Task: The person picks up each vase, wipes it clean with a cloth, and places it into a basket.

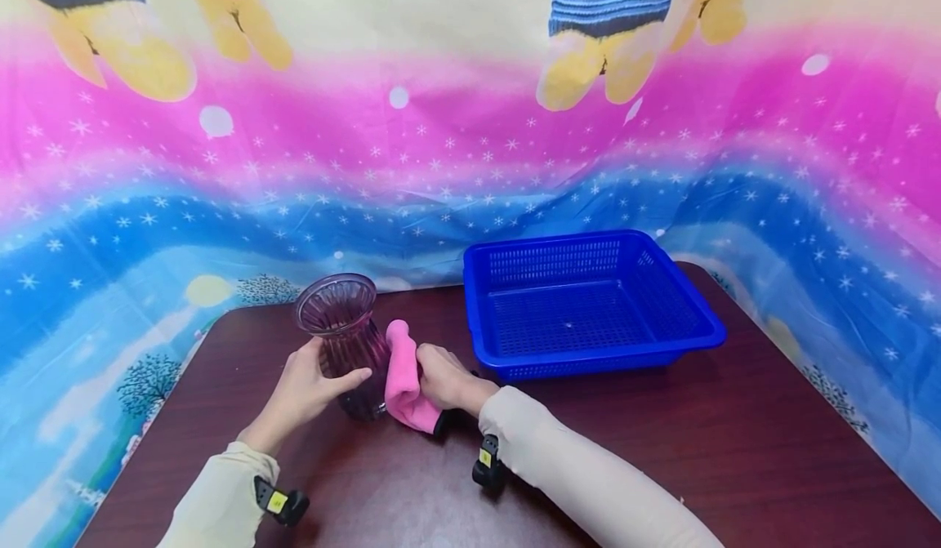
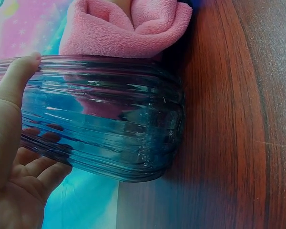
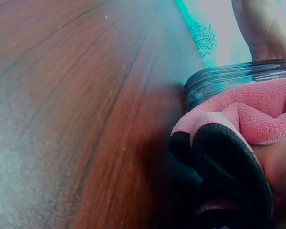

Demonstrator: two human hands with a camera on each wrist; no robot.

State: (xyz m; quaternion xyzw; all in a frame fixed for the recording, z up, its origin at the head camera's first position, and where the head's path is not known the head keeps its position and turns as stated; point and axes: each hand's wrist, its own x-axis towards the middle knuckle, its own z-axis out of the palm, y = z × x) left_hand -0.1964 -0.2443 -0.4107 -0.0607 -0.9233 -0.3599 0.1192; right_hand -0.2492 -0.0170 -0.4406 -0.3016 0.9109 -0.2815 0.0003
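A ribbed, purple-tinted glass vase [image 1: 353,360] with a flared rim stands on the table, tilted slightly in the head view. My left hand [image 1: 312,380] grips it round the middle, thumb in front and fingers behind. In the left wrist view the vase [image 2: 109,119] lies across the picture, its base near the wood. My right hand [image 1: 444,378] holds a bunched pink cloth [image 1: 404,380] with a dark edge against the vase's right side. The right wrist view shows the cloth's black trim [image 3: 229,162] hanging in folds; most right fingers are hidden there.
A blue plastic basket [image 1: 595,360] with slotted walls stands at the back right of the dark wooden table [image 1: 662,450]. Behind the table hangs a printed curtain [image 1: 441,148] with snowflakes and bears. Each wrist wears a small black camera [image 1: 283,503].
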